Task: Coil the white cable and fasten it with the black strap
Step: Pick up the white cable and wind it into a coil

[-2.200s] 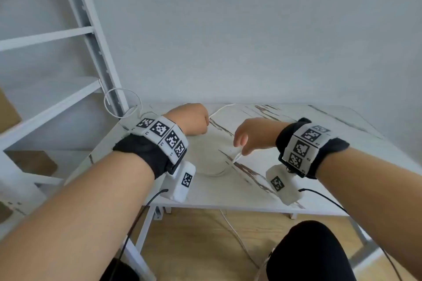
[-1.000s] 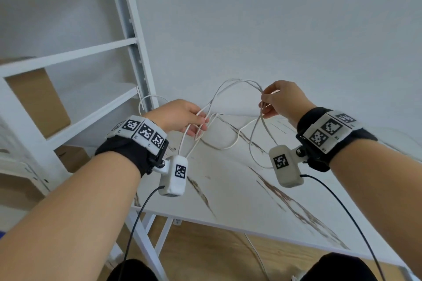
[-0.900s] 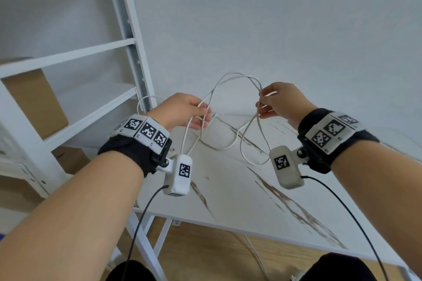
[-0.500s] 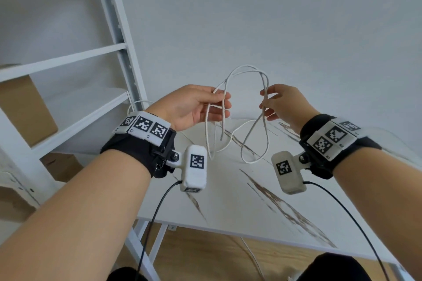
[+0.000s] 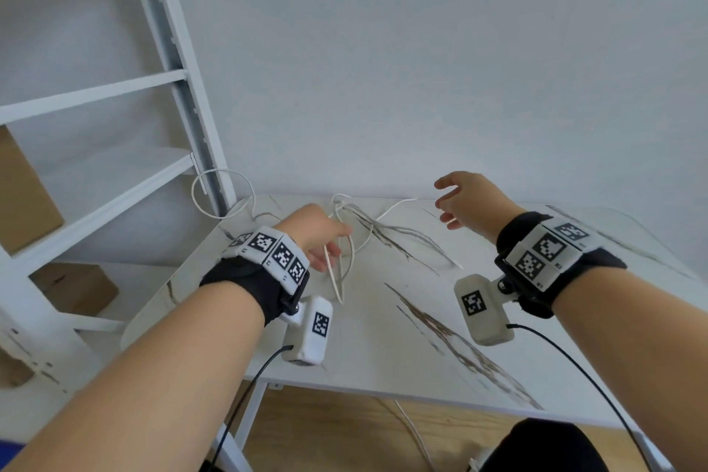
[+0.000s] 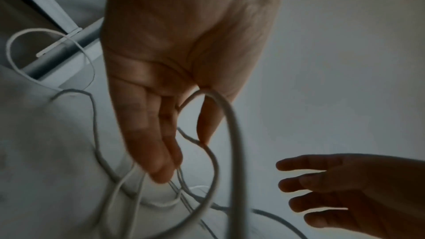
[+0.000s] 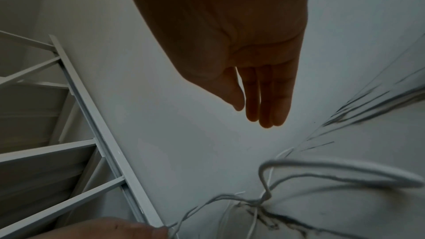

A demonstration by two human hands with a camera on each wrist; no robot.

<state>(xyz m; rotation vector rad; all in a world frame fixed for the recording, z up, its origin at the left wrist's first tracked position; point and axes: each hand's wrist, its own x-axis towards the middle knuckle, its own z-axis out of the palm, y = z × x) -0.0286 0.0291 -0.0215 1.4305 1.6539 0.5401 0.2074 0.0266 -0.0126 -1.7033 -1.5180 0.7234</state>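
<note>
The loops could spring apart and tangle, since only the left hand [image 5: 318, 238] holds them, fingers loosely curled round a few strands, while the right hand [image 5: 465, 199] hovers bare with fingers spread, gripping nothing; a slack pinch would cause it. The white cable [image 5: 346, 249] is thin and limp, its uneven loops hanging from that hand onto the marbled table [image 5: 383, 349], a loose end trailing towards the table's far edge; no black strap shows.

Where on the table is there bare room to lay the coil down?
Free: the near half of the table, between both wrists, and its right part. Crowded: the far left, where the left hand holds the white cable; the right hand hovers empty.
</note>
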